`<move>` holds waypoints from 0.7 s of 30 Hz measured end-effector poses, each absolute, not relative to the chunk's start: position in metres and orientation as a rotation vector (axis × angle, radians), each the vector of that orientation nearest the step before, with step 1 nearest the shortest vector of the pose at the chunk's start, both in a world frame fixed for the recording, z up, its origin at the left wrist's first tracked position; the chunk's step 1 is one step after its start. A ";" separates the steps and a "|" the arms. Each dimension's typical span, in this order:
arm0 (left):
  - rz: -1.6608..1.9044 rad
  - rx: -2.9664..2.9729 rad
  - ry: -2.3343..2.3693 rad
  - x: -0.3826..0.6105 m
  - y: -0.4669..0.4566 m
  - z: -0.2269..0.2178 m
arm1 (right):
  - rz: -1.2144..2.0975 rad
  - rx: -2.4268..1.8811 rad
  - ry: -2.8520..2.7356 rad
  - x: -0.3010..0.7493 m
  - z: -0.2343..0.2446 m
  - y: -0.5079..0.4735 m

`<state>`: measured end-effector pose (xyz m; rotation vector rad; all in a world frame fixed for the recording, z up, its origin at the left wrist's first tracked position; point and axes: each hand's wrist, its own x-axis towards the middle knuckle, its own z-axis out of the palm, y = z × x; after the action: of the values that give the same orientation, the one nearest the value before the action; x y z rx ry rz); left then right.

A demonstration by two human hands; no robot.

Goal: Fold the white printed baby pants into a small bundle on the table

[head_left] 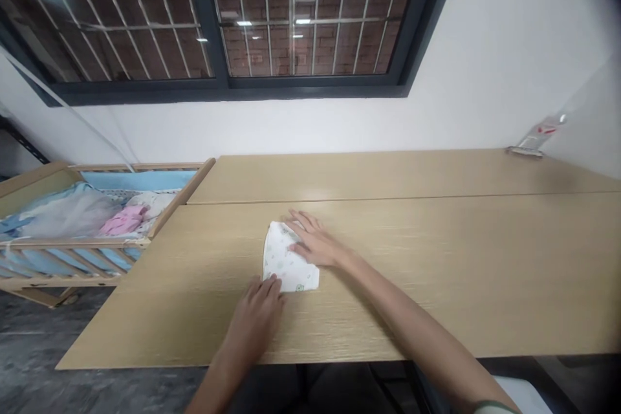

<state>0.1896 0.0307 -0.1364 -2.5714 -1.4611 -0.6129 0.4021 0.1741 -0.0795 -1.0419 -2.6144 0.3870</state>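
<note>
A small folded white cloth [285, 262] with a faint green print lies on the wooden table [436, 272], a little left of its middle. My right hand [314, 241] rests flat on the cloth's far right part, fingers stretched out and spread. My left hand [257, 317] lies palm down on the table, its fingertips touching the cloth's near left corner. Neither hand holds anything.
A wooden baby cot [97, 233] with blue, white and pink bedding stands against the table's left end. A second table [388, 171] adjoins at the back, under a barred window. A small clear packet [536, 139] stands at the far right by the wall.
</note>
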 end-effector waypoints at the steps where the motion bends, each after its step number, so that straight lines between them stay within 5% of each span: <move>1: -0.641 -2.650 -1.443 0.178 0.037 -0.132 | 0.448 -1.028 -2.607 0.406 -0.072 0.163; 10: -0.800 -2.912 -1.470 0.146 0.058 -0.102 | 0.636 -0.972 -2.701 0.429 -0.067 0.091; 21: -1.000 -3.104 -1.835 0.143 0.087 -0.082 | 0.800 -1.016 -2.364 0.425 -0.063 0.116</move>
<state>0.1430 0.0868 -0.0823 -3.1039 -1.8346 -0.9998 0.4247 0.1159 -0.0630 -1.0155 -2.3645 0.7995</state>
